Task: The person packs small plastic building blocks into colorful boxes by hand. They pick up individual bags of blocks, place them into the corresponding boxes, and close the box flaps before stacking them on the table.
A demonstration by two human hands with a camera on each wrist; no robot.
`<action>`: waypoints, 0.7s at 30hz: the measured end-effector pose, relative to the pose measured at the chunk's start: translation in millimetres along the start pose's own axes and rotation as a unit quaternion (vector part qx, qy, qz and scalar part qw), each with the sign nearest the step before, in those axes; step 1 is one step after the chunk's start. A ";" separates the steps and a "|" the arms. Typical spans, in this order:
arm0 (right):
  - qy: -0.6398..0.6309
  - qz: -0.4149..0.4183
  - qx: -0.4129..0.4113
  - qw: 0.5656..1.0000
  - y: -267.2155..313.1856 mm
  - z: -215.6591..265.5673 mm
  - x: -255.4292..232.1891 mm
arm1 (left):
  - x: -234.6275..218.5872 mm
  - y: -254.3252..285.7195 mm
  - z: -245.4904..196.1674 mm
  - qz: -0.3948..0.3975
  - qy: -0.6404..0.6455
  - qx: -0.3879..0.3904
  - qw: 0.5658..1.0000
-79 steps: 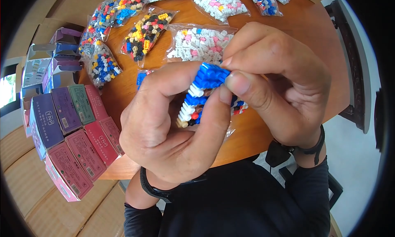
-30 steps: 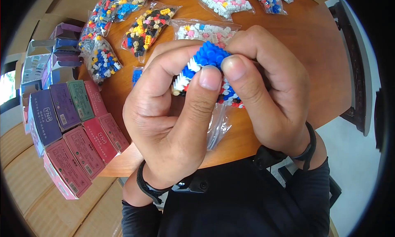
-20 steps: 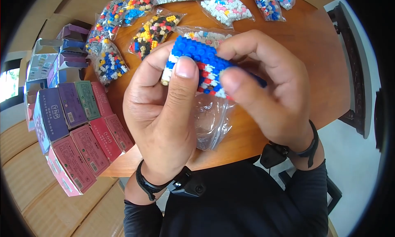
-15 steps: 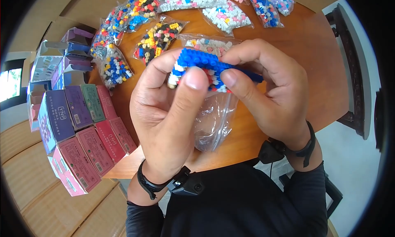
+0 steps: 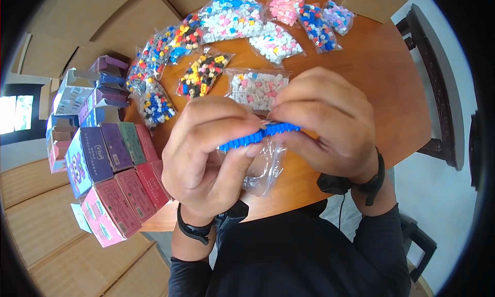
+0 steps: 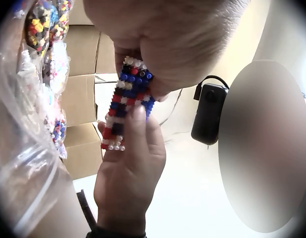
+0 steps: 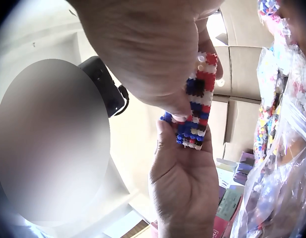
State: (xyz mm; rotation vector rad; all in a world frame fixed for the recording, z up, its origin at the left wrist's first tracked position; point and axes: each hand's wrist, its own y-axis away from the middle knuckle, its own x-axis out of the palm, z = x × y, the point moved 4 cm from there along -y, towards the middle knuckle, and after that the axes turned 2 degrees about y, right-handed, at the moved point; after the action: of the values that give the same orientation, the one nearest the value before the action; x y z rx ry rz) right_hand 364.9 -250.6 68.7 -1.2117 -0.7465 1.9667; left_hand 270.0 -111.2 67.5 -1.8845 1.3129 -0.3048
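Both hands hold a slab built of small interlocking bricks, in front of the chest. In the head view the slab (image 5: 242, 141) shows a narrow blue edge. The wrist views show its studded side in red, white, dark and blue; the left wrist view has the slab (image 6: 125, 101) standing lengthwise. My left hand (image 5: 206, 152) pinches one end between thumb and fingers. At the opposite end my right hand (image 5: 332, 124) grips it with fingers on top and thumb below. Fingers cover much of both ends. Beneath the hands lies a clear zip bag (image 5: 265, 175) on the table.
Just past the hands sits a bag of white and pink bricks (image 5: 258, 88). Several other brick bags, one with yellow and black bricks (image 5: 203, 72), arc around the wooden table's (image 5: 376, 90) far side. Stacked small boxes (image 5: 121, 168) stand at the left edge; cardboard cartons (image 5: 129, 18) rise behind.
The slab has turned from its blue studded face to a thin blue edge, and both hands have shifted lower in the head view. More of the far table shows. Both hands still grip the slab.
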 end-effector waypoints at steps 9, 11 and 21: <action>-0.033 -0.029 -0.014 0.999 2.3 5.0 -0.8 | 2.9 1.6 -8.8 0.003 -0.043 0.021 0.999; -0.037 -0.027 -0.011 0.999 2.8 6.5 -1.8 | 2.8 2.2 -9.9 0.005 -0.043 0.019 0.999; -0.042 -0.031 0.001 0.999 5.1 3.0 -1.6 | 0.4 2.4 -0.1 0.020 0.023 -0.007 1.000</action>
State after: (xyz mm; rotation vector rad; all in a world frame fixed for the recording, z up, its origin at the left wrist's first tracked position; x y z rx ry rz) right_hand 361.4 -255.2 66.8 -1.0970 -0.8139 1.9764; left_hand 268.4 -111.9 65.8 -1.8716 1.3851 -0.3208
